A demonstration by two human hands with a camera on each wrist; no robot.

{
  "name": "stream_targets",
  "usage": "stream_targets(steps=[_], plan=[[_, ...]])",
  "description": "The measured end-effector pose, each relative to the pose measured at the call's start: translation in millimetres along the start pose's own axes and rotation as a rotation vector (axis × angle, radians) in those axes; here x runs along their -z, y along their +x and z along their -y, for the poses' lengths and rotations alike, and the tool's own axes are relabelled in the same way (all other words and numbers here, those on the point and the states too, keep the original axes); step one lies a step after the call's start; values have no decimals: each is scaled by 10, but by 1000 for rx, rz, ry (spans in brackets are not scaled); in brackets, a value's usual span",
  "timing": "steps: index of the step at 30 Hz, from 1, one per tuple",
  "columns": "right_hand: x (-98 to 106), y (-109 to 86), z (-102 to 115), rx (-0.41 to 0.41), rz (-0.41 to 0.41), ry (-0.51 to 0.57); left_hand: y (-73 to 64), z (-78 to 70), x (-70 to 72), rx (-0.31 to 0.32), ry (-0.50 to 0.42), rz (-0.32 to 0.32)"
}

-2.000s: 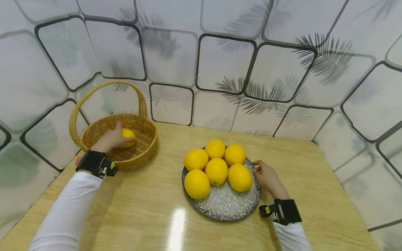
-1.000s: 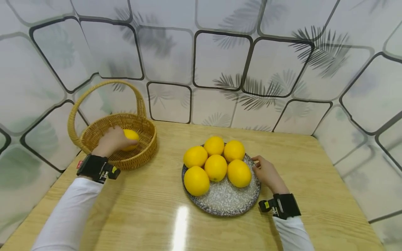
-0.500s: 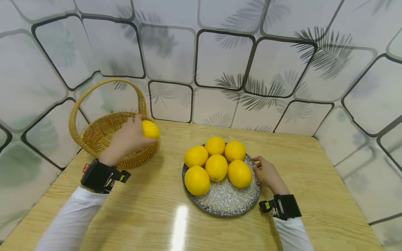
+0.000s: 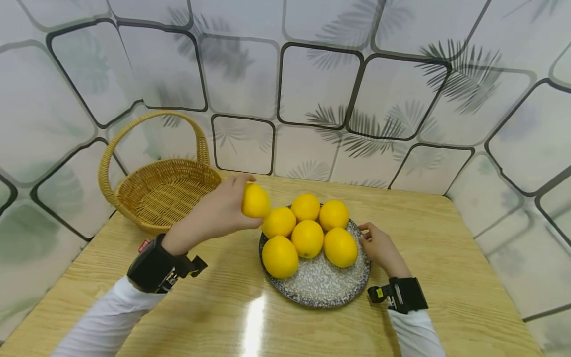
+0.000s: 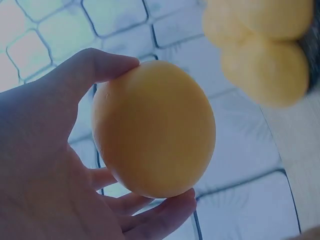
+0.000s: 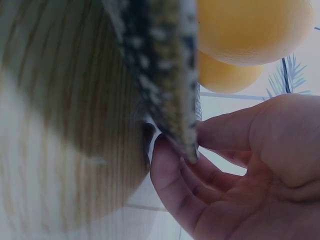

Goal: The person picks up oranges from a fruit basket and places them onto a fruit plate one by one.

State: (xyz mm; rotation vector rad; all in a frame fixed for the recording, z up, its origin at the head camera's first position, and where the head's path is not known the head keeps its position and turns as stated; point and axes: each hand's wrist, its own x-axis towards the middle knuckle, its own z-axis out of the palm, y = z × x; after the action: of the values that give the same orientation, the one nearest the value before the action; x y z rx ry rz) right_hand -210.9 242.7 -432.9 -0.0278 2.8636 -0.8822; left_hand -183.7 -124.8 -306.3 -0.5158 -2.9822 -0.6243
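In the head view my left hand (image 4: 223,208) holds a yellow orange (image 4: 256,201) in the air, just left of the plate's fruit. The left wrist view shows the thumb on one side of this orange (image 5: 155,130) and the fingertips on the other. Several more oranges (image 4: 308,239) sit together on the speckled grey plate (image 4: 321,287), towards its back and left. My right hand (image 4: 381,250) pinches the plate's right rim. In the right wrist view the thumb lies on the upper face of the rim (image 6: 160,75), with fingers curled beneath it.
A wicker basket (image 4: 165,198) with a tall arched handle stands at the back left, nothing visible inside it. The wooden table (image 4: 214,307) meets a patterned wall (image 4: 250,79) behind and at the sides.
My left hand has lifted the orange out of the basket and carried it right, to the plate's left edge. The right hand keeps its hold on the plate rim.
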Motion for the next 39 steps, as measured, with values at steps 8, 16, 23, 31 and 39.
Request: stream_targets(steps=[8, 16, 23, 31, 39], plan=[[-6, -8, 3, 2, -1, 8, -85, -393, -200, -210, 57, 7], [-22, -28, 8, 5, 14, 9, -125, -620, -547, -348, 75, 109], [-18, -34, 21, 15, 12, 4, -140, -702, -831, -491, 136, 87], [15, -8, 32, 30, -5, -5, -152, -709, -1114, -504, 199, 127], [2, -6, 9, 18, 1, -3, -168, -717, -1322, -558, 328, 96]])
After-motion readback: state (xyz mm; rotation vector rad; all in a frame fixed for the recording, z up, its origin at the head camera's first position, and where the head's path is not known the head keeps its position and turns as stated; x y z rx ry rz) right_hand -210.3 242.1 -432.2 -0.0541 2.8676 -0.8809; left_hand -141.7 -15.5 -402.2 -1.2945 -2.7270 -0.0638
